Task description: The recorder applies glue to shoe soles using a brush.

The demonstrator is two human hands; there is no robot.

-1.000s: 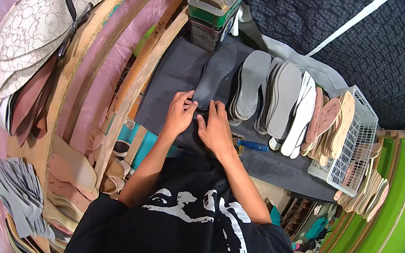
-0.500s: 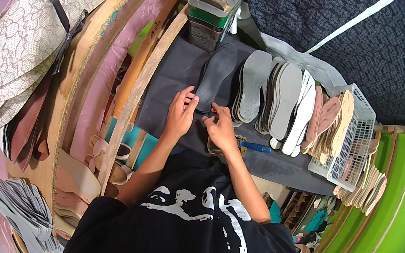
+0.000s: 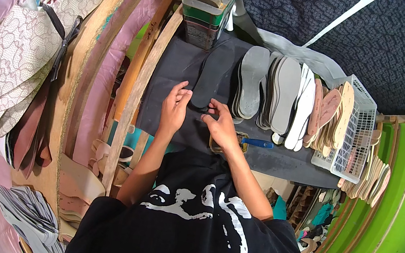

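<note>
A black shoe sole lies lengthwise on the dark cloth-covered table, its narrower end toward me. My left hand is open beside that end, on its left, thumb a small gap from the edge. At the near right of the same end, my right hand has its fingers bent and apart, the fingertips close to the sole. Whether they touch it I cannot tell. Neither hand holds anything. Partly under my right wrist sits a small shallow tray, and a blue-handled brush rests across it.
Stacked grey soles, more light grey soles, white soles and tan soles line the table's right side. A white plastic basket stands beyond them. At the back left is a metal can; wooden rails bound the left.
My left hand has drawn slightly left, away from the black sole's edge. My right hand stays near its end. The whole view has shifted a little.
</note>
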